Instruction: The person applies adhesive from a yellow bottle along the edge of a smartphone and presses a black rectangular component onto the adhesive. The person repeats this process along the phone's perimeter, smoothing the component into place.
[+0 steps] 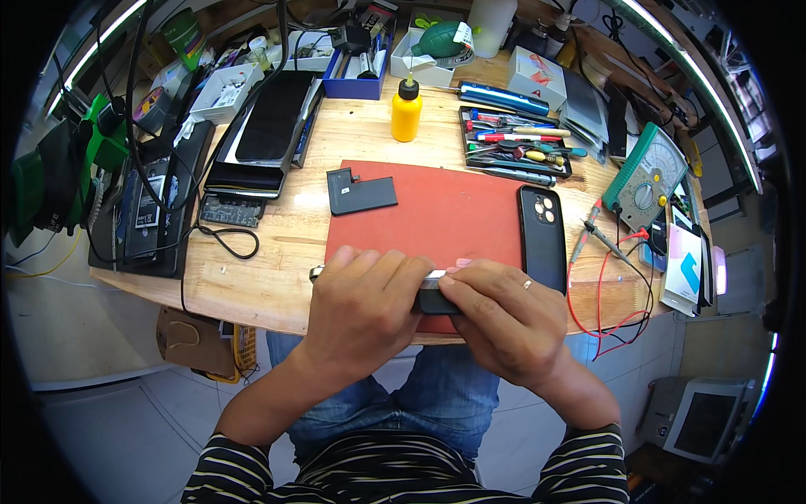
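Both my hands grip what looks like a phone (435,302), held sideways over the near edge of the red mat (470,231). A silvery edge and a dark face show in the gap between my hands. My left hand (365,298) wraps its left part, where a shiny rounded end sticks out past the fingers. On the right part, my right hand (508,315) presses with thumb and fingertips; a ring is on one finger. Most of the phone is covered. Beyond my left hand lies a black L-shaped phone battery (361,193). A black phone case (542,239) lies right of my right hand.
A yellow dropper bottle (406,113) stands beyond the mat. Behind it to the right sits a tray of screwdrivers and tweezers (516,143). A green multimeter (642,181) with red and black leads is at right. Stacked dark panels (269,126) and cables occupy the left.
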### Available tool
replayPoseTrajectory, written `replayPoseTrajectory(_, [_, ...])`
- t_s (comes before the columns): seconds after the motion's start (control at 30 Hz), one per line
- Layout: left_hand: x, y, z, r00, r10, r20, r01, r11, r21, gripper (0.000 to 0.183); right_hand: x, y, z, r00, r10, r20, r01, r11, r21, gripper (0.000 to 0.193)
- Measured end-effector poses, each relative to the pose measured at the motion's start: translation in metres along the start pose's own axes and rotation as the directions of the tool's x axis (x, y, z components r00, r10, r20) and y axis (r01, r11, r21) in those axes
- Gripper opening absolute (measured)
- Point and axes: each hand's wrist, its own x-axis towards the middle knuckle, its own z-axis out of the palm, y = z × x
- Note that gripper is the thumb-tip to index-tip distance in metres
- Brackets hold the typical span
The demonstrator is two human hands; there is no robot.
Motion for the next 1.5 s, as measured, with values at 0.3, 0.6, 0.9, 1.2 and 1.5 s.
replayPoseTrajectory(0.3, [0.008,-0.01,-0.002,0.987,0.036,0.155,-0.046,0.997,0.063,0.041,-0.002,0.014,0.014,0.991,-0.082,-0.106,0.068,0.99,-0.126,0.035])
replayPoseTrajectory(0.6, [0.005,0.0,-0.007,0.985,0.006,0.174,-0.025,0.994,0.103,0.042,-0.024,0.02,0.005,0.956,0.093,-0.277,-0.081,0.995,0.054,0.042])
replayPoseTrajectory(0.9, [0.008,-0.006,-0.006,0.996,0.058,0.061,-0.057,0.998,-0.025,0.037,-0.044,-0.004,0.019,0.805,0.41,-0.428,-0.338,0.911,0.235,0.026])
replayPoseTrajectory(1.2, [0.013,-0.013,0.001,0.986,-0.101,-0.13,-0.025,0.689,-0.724,0.029,0.0,-0.01,-0.014,0.94,0.042,-0.34,-0.018,0.997,0.073,0.034])
replayPoseTrajectory(1.5, [0.011,-0.018,0.014,0.974,-0.222,-0.038,0.052,0.385,-0.921,0.032,0.036,-0.006,-0.017,0.976,-0.157,-0.151,0.144,0.985,-0.098,0.034])
